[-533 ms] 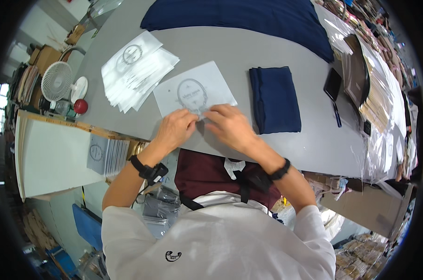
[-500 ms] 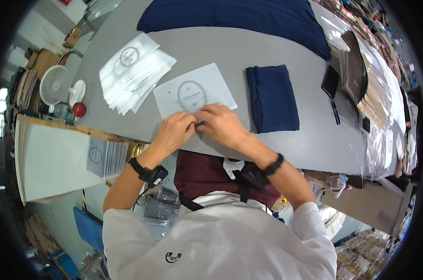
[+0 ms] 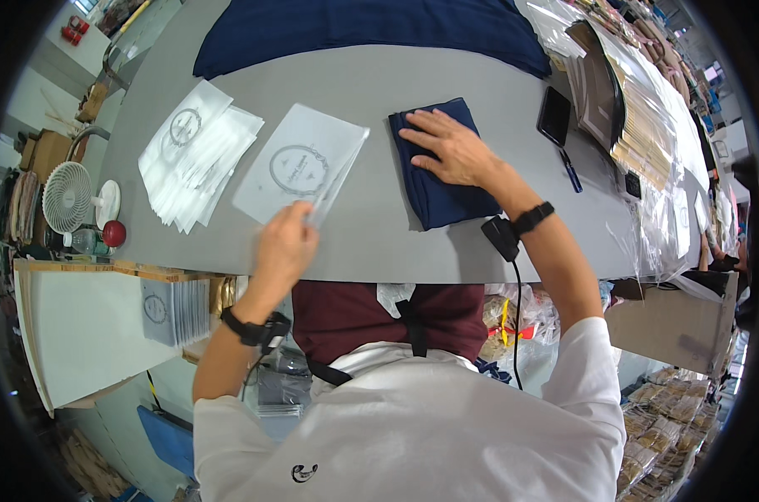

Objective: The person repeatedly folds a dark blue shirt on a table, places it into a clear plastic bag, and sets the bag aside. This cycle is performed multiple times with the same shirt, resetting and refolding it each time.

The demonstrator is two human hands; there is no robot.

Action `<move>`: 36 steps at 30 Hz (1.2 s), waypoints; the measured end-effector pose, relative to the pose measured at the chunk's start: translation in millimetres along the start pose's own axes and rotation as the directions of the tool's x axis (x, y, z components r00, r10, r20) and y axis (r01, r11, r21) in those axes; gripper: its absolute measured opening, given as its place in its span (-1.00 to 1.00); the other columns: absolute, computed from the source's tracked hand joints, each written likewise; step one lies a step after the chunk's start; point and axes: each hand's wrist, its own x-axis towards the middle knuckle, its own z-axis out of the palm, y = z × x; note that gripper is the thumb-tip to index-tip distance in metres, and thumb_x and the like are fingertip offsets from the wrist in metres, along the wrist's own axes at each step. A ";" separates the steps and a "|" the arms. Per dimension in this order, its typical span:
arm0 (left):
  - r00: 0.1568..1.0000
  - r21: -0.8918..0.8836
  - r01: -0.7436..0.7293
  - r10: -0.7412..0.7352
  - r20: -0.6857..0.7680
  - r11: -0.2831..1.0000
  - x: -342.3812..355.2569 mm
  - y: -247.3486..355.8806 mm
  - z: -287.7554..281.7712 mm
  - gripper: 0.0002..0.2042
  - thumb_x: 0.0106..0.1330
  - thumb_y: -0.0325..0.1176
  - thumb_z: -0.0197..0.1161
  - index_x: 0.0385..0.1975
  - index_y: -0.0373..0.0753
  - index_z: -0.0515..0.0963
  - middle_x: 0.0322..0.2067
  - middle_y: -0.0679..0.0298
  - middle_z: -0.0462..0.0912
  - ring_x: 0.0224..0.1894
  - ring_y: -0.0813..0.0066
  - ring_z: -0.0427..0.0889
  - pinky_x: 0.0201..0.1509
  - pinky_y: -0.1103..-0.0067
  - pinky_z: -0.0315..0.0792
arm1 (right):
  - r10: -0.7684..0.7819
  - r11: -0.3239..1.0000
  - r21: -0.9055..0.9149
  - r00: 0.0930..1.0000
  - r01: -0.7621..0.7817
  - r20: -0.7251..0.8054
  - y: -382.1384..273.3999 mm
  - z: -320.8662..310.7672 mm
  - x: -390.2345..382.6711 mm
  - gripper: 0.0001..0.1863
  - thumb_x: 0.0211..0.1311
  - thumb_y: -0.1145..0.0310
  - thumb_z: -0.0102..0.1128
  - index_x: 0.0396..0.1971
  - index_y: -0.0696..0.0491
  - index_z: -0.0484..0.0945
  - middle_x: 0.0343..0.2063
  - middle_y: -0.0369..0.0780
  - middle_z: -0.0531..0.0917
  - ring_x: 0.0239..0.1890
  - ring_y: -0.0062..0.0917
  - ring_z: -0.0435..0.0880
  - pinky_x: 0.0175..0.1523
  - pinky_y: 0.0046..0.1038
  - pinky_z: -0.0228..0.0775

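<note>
A frosted plastic bag (image 3: 283,163) with an oval printed mark lies on the grey table, its near right edge lifted. My left hand (image 3: 286,243), slightly blurred, pinches that near edge with closed fingers. To the right lies a folded navy cloth (image 3: 446,205), a neat rectangle set at a slant. My right hand (image 3: 451,149) rests flat on its upper part, fingers spread. A fanned stack of similar bags (image 3: 195,159) lies left of the single bag.
A large navy cloth (image 3: 371,29) covers the table's far side. At right are a phone (image 3: 554,115), a pen (image 3: 571,171) and a pile of clear-wrapped packages (image 3: 647,142). A small white fan (image 3: 67,197) and a red ball-like object (image 3: 114,233) stand at left, above a shelf with more bags (image 3: 174,314).
My right hand has left the bag's near edge and moved right onto the folded cloth. My left hand stays at the bag, whose edge is now raised. The whole view has shifted slightly.
</note>
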 end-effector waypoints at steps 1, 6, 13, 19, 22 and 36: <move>0.998 -0.059 0.030 -0.027 0.048 0.998 3.7 19.0 11.4 -0.58 0.18 -0.56 0.26 0.08 -0.13 0.56 -0.35 0.02 0.65 -0.34 -0.07 0.69 -0.26 0.12 0.57 | -0.004 0.998 -0.068 0.997 0.009 0.075 3.0 8.4 -0.9 -0.47 0.56 0.02 0.04 0.35 -0.01 0.52 0.37 -0.05 0.49 0.48 -0.20 0.38 0.56 -0.19 0.17; 0.968 -0.079 -0.162 0.174 0.179 0.984 17.6 84.6 57.5 -0.39 0.24 -0.53 0.21 0.36 -0.01 0.51 -0.38 -0.01 0.65 -0.39 -0.12 0.71 -0.28 0.13 0.61 | 0.231 0.973 -0.005 0.972 -0.231 0.051 -14.0 23.2 -9.3 -0.32 0.58 -0.25 -0.19 0.51 -0.20 0.33 0.51 0.05 0.26 0.59 -0.03 0.12 0.63 0.06 -0.15; 0.974 -0.137 -0.170 0.188 0.131 0.976 9.9 76.7 54.0 -0.47 0.19 -0.53 0.27 0.23 -0.07 0.57 -0.43 0.11 0.60 -0.41 0.00 0.67 -0.31 0.17 0.56 | 0.263 0.949 0.175 0.965 -0.261 0.009 -98.9 6.8 -72.7 -0.12 0.21 -0.30 0.33 0.33 0.09 0.52 0.42 0.01 0.40 0.54 -0.08 0.23 0.62 0.07 -0.12; 0.970 -0.225 0.177 -0.132 0.204 0.958 31.5 64.8 58.8 -0.63 0.19 -0.51 0.37 0.03 -0.25 0.57 -0.49 0.13 0.66 -0.43 0.08 0.70 -0.29 0.26 0.56 | 0.339 0.908 0.328 0.918 -0.261 -0.208 -106.9 15.3 -63.1 -0.44 -0.13 0.49 0.54 0.01 0.13 0.67 0.12 -0.10 0.68 0.26 -0.19 0.61 0.50 -0.07 0.33; 0.981 -0.330 0.156 -0.107 0.165 0.931 33.0 58.9 57.9 -0.72 0.28 -0.47 0.35 -0.02 -0.26 0.55 -0.47 0.07 0.72 -0.42 0.01 0.74 -0.29 0.24 0.58 | 0.162 0.931 0.360 0.953 -0.063 -0.254 -102.7 20.6 -40.4 -0.41 -0.15 0.51 0.49 0.05 0.10 0.66 0.14 -0.10 0.68 0.29 -0.18 0.59 0.52 -0.09 0.32; 0.985 -0.211 -0.049 0.083 0.154 0.976 107.2 -3.3 21.1 -0.79 0.30 -0.30 0.45 -0.18 -0.27 0.72 -0.28 0.13 0.71 -0.29 0.26 0.70 -0.16 0.42 0.58 | -0.163 0.950 0.285 0.981 0.127 0.107 -149.9 29.7 -2.4 -0.18 0.16 -0.16 0.37 0.25 0.16 0.55 0.45 0.02 0.34 0.55 -0.05 0.18 0.64 -0.01 -0.08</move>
